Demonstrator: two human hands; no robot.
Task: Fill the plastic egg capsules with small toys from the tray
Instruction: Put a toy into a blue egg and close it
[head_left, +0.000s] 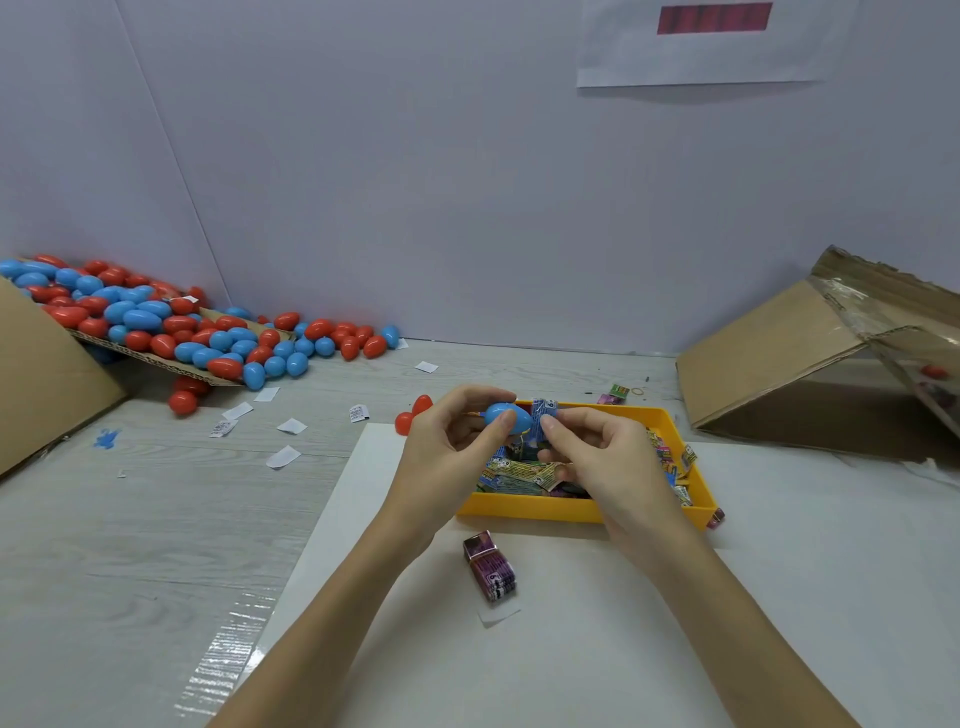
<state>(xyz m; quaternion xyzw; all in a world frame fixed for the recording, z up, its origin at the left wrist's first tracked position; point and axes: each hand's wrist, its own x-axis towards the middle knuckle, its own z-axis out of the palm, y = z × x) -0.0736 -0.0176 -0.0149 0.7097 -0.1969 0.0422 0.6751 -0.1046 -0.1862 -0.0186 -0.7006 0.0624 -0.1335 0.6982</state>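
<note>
- Left hand (457, 441) grips a blue egg capsule (508, 417) between thumb and curled fingers, holding it in the air just above the far left corner of the yellow tray (582, 508).
- Right hand (597, 457) pinches a small blue toy packet (545, 412) between thumb and forefinger, pressed against the capsule's right end; its other fingers are loosely curled.
- Head view does not show whether the capsule is split open or already shut round the packet.
- Judged from this, the step in hand is loading one toy into one capsule. The next move likely calls for pushing the packet fully inside and then pressing the two halves together, with the left hand keeping the egg steady.
- More printed toy packets (519, 475) lie heaped in the tray, beneath and between the hands, so supply is close.
- One purple packet (491, 569) lies outside the tray on the white sheet (571, 649), near the person.
- Two red capsules (413, 413) rest on the table just beyond the left hand.
- A large pile of red and blue capsules (171, 327) spills off a cardboard flap at the far left, well apart from the tray.
- Scraps of white paper (283, 457) lie scattered on the table between the pile and the tray.
- A tipped cardboard box (779, 364) stands at the far right, with something red showing inside it.
- Nothing blocks the hands; the packet's bulk against the capsule opening seems the main snag.
</note>
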